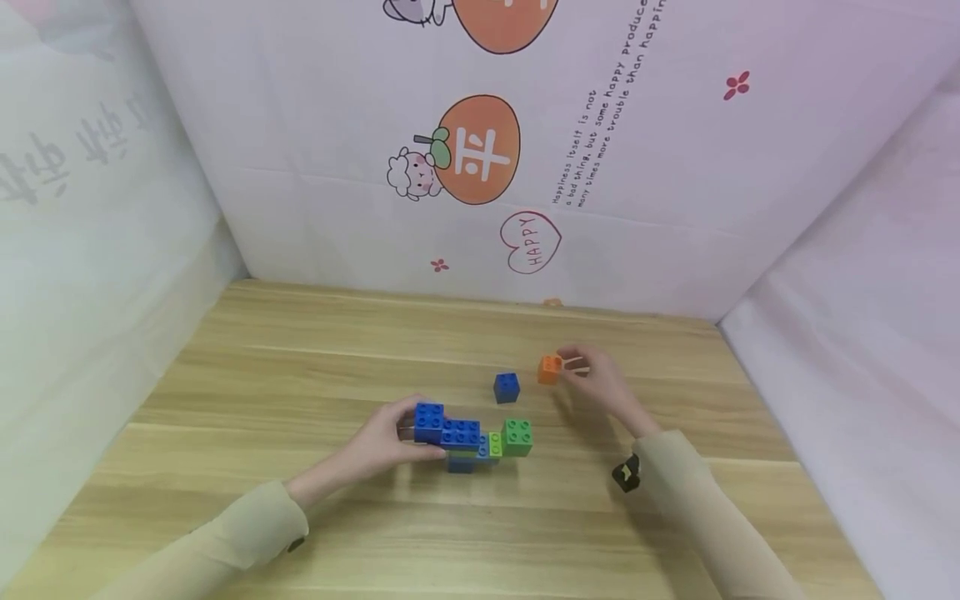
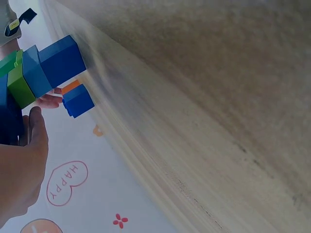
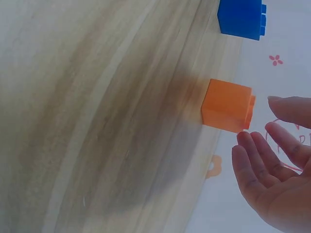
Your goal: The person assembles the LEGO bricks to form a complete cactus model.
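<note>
My left hand [image 1: 381,437] grips a built piece of toy building blocks by its left end, thumb in front and fingers behind. Dark blue blocks [image 1: 461,433] make up its left part, and a lime block [image 1: 495,444] and a green block [image 1: 517,437] its right end. In the left wrist view, a blue block [image 2: 62,59] forms its underside. My right hand [image 1: 600,382] is beside a single orange block [image 1: 550,369], fingers loosely bent. In the right wrist view, the fingertips [image 3: 242,138] are right by the studded top of the orange block, with nothing held between them and the thumb.
A loose blue block [image 1: 507,387] stands on the wooden table [image 1: 337,350], just left of the orange one. White printed sheets rise as a back wall [image 1: 330,150] and as side walls [image 1: 855,333] around the tabletop.
</note>
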The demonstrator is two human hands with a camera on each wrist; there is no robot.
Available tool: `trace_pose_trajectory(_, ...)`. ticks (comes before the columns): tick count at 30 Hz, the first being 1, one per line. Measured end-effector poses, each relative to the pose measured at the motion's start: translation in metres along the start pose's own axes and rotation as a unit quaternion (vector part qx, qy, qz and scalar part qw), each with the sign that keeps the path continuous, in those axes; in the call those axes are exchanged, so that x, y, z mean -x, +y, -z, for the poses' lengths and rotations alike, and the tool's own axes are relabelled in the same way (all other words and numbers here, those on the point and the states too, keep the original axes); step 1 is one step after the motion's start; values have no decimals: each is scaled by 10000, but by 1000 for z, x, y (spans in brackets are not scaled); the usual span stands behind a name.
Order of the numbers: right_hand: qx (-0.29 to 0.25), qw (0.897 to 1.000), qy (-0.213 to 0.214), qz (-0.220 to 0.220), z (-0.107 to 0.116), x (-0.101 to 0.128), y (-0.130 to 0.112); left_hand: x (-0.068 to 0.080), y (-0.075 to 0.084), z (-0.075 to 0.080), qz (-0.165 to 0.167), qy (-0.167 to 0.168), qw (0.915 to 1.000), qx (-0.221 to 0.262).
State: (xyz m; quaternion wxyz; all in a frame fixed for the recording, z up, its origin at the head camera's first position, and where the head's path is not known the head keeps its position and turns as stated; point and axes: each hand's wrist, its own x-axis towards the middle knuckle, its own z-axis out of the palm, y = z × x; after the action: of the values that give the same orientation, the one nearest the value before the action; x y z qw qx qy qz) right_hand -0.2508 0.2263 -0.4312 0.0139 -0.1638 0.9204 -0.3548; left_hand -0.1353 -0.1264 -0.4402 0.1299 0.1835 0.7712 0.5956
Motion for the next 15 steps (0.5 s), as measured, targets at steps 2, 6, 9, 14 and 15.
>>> trace_pose_trajectory(2, 3, 10000, -38, -60, 0, -1, 2, 0, -1, 0, -65, -7, 10000, 26)
trace_pose_trajectory(6, -20, 9999, -54, -139, -1, -3, 4, -1, -3, 0, -137, -10, 9999, 48)
trace_pose_trajectory(9, -9, 9998, -58, -170, -2, -4, 6, -1, -3, 0, -158, -14, 9999, 48)
trace_pose_trajectory(14, 35, 9996, -151, -242, -3, -6, 9, 0, -3, 0, -123, -25, 9999, 49)
trace_pose_trajectory(15, 29, 9995, -172, -248, -3, -6, 9, 0, -2, 0, -111, -26, 9999, 59)
